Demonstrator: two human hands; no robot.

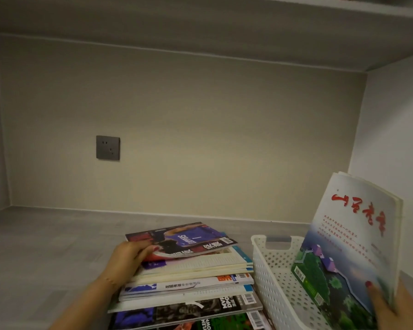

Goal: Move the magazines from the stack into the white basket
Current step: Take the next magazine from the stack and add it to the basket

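Right hand (386, 306) is clamped on the bottom corner of a magazine with red brush lettering (351, 234), thumb pressed on the cover, fingers hidden behind. It's standing nearly upright with its lower edge already down inside the white basket (267, 270), leaning toward the right wall. So that one's basically going in.

Left hand (129, 258) is closed on the left edge of the top magazine, the basketball cover (184, 239), with the thumb on top and the fingers tucked under the edge. That copy is lifted a bit at that side and sits skewed on the stack (188, 289), which is right beside the basket on the grey counter (45, 258).

What I'd worry about: the stack is pretty ragged, with edges fanned out in different directions. Pull the top one off sideways and the glossy covers underneath could slide with it, maybe off toward the front. Also the upright magazine is held by one corner only, so it's floppy and could fold or catch on the basket's holes if it's just dropped. Only one plug socket (107, 147) on the wall behind, nothing in the way.
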